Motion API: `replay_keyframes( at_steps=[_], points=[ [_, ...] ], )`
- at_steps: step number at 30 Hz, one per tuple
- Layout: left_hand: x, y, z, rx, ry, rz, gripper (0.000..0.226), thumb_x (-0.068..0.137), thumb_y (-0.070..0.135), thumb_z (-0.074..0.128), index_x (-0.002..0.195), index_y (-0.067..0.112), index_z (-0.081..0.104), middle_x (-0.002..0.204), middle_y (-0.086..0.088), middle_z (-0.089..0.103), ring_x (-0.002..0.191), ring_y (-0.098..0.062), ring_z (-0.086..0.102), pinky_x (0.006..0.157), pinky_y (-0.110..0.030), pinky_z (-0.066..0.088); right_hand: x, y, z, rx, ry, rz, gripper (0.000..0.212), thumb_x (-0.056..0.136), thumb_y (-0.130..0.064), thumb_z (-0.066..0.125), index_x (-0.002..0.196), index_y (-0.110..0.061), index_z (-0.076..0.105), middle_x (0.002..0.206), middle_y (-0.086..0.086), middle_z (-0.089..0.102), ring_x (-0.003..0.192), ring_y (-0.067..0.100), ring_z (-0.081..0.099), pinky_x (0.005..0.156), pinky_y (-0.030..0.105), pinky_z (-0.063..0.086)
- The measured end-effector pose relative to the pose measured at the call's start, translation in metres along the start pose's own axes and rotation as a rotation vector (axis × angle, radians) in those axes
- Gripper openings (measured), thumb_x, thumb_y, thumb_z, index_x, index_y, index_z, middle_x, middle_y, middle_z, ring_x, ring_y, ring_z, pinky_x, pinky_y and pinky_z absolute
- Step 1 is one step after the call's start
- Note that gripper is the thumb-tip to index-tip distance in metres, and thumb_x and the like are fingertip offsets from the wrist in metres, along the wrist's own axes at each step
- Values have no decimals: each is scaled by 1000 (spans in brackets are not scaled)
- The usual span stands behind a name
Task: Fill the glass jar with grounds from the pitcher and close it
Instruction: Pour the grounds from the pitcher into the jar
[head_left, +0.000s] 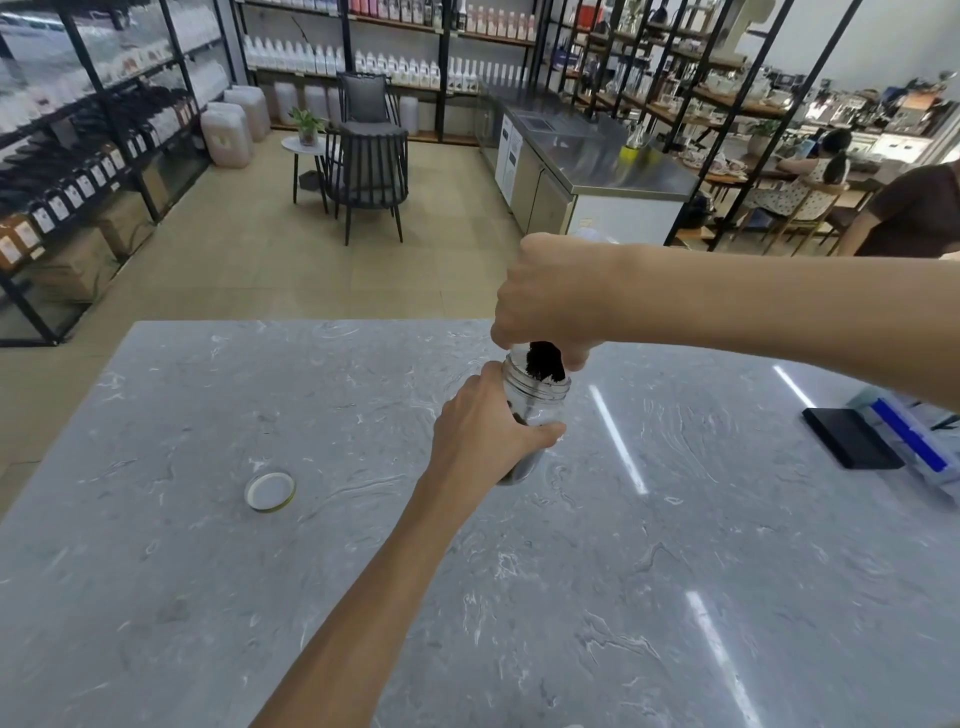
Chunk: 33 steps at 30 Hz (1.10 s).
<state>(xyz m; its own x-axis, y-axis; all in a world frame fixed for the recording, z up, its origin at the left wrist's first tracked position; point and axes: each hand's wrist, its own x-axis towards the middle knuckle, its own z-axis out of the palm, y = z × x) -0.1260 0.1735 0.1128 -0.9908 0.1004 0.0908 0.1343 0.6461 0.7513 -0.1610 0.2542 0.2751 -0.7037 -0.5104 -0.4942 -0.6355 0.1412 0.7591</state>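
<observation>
Lid: a round white jar lid with a yellowish rim (269, 491) lay flat on the grey marbled counter (208, 597), well to the left of the jar.
Left hand: the left hand (480, 431) was wrapped around the body of the clear glass jar (537, 400), holding it tilted just above the counter.
Jar: its threaded mouth was open, with dark grounds (544, 361) spilling in at the mouth and some visible low inside.
Right hand: the right hand (550, 299) was closed over something held directly above the jar's mouth; the pitcher itself was hidden by the hand.
Far right: a flat black rectangular object (849, 439) lay on the counter, well apart from the jar.
</observation>
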Motion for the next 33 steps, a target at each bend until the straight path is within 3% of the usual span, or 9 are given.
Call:
replay_keyframes(
  at_steps=[2, 5, 11, 15, 19, 23, 26, 33],
  points=[
    [3, 3, 0, -18, 7, -4, 62, 68, 59, 80, 111, 23, 53, 102, 6, 62, 89, -18, 57, 72, -34, 45, 2, 3, -3, -43, -30, -23, 42, 76, -49, 75, 108, -25, 61, 67, -6, 43, 60, 16, 44, 52, 27, 31],
    [6, 6, 0, -29, 19, -1, 64, 67, 60, 80, 112, 23, 53, 102, 4, 63, 92, -20, 60, 73, -36, 50, 0, 7, -9, -81, -47, -22, 42, 75, -49, 77, 105, -25, 60, 65, -5, 42, 61, 18, 44, 49, 26, 29],
    [6, 6, -4, -51, 43, 4, 65, 68, 60, 81, 112, 22, 52, 103, 4, 64, 94, -21, 60, 76, -37, 52, 1, 10, -14, -75, -19, 8, 57, 76, -53, 74, 126, -33, 54, 67, -8, 37, 75, 22, 46, 51, 27, 25],
    [7, 7, -9, -66, 72, 3, 66, 67, 60, 81, 112, 22, 52, 102, 4, 64, 92, -21, 61, 78, -39, 54, 1, 17, -15, -55, 49, 22, 66, 76, -55, 74, 135, -38, 48, 85, -9, 49, 78, 21, 43, 61, 30, 30],
    [9, 7, -13, -58, 87, 2, 66, 67, 59, 81, 113, 23, 51, 103, 4, 64, 92, -21, 62, 78, -39, 54, -3, 20, -16, -55, 83, 68, 58, 75, -55, 75, 125, -37, 52, 65, -10, 34, 68, 20, 39, 47, 27, 13],
    [10, 6, -15, -76, 92, -4, 68, 67, 60, 81, 115, 23, 51, 107, 5, 64, 93, -20, 61, 78, -38, 52, -8, 23, -18, -31, 125, 88, 63, 75, -56, 74, 130, -38, 50, 79, -9, 45, 71, 21, 44, 52, 28, 22],
    [8, 5, -14, -44, 88, 17, 65, 68, 60, 81, 113, 24, 51, 104, 5, 64, 89, -18, 59, 73, -34, 46, -6, 18, -17, -36, 118, 56, 57, 76, -51, 75, 126, -36, 52, 77, -8, 44, 73, 22, 47, 59, 31, 30],
    [7, 5, -14, -29, 79, 13, 67, 69, 61, 80, 115, 23, 51, 105, 3, 63, 92, -20, 60, 77, -37, 51, -7, 17, -17, -26, 111, 79, 56, 75, -53, 75, 124, -37, 51, 69, -10, 36, 73, 21, 45, 58, 31, 26]
  ],
)
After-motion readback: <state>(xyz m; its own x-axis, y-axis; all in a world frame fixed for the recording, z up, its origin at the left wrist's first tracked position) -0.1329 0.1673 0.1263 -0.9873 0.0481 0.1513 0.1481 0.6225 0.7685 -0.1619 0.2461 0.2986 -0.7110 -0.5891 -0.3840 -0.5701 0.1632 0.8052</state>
